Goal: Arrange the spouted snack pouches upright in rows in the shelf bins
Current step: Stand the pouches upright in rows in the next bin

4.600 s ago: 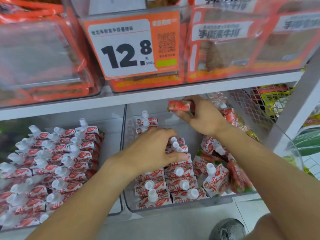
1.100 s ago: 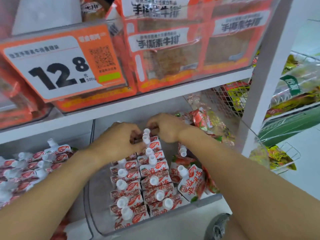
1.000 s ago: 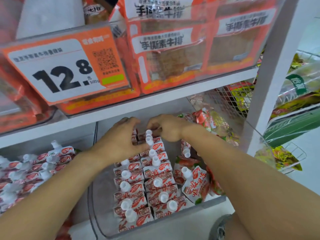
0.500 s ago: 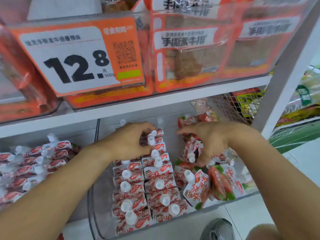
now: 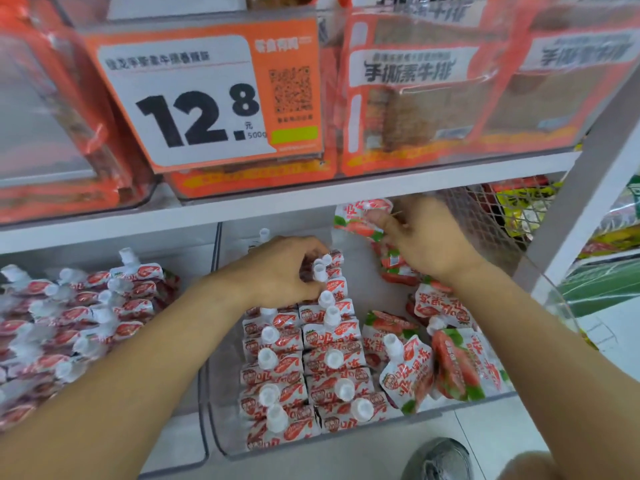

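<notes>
Lifting one pouch toward the unfinished third row

Standing at the front of the lower shelf, the clear plastic shelf bin [image 5: 540,278] serves as the landmark. Along its left side run two rows of upright red-and-white spouted snack pouches [image 5: 304,358], white caps up. Its right side holds a loose heap of the same pouches [image 5: 446,362], lying tilted and flat.

The left hand [image 5: 277,271] rests at the far end of the two rows, fingers curled around the rearmost caps, seemingly steadying them. The right hand [image 5: 426,237] is raised over the bin's far right corner, fingers pinching a single red-and-white pouch [image 5: 360,220].

That held pouch sticks out leftward from the fingertips, its long axis roughly level rather than upright. Judging by this, the right hand is the nearer one to the open strip just right of the rows, and must turn the pouch spout-up before lowering it there.
</notes>
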The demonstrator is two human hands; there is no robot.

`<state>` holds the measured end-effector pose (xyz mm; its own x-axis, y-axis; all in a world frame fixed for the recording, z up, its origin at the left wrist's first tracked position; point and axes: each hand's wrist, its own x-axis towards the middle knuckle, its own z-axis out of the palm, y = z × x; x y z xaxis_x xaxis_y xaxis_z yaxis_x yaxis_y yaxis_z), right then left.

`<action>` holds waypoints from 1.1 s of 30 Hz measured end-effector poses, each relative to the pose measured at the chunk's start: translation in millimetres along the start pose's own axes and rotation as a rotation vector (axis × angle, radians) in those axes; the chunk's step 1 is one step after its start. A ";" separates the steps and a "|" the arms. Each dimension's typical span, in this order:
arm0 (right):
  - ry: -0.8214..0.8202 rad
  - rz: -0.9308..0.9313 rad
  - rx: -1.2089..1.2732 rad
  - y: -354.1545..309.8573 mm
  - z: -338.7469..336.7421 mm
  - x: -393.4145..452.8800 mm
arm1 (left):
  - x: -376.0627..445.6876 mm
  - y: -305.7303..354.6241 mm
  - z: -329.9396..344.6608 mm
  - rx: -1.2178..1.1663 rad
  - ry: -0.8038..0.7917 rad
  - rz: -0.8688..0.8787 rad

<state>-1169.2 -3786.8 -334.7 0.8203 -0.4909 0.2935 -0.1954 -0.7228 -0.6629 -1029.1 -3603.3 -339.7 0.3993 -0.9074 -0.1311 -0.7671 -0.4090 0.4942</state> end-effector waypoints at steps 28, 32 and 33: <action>-0.292 0.283 0.044 -7.0 57.1 31.9 | -137.0 -1.9 15.5 -0.398 0.524 -0.225; -0.331 0.132 -0.033 -24.4 62.0 33.3 | -136.1 -3.2 14.7 -0.364 0.528 -0.227; -0.362 0.126 -0.073 -28.3 62.5 34.0 | -134.9 -2.7 15.5 -0.355 0.531 -0.232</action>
<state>-1102.2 -3752.7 -349.0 0.9216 -0.3840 -0.0575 -0.3336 -0.7072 -0.6234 -1088.6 -3481.3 -336.7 0.7957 -0.5922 0.1271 -0.4568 -0.4490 0.7680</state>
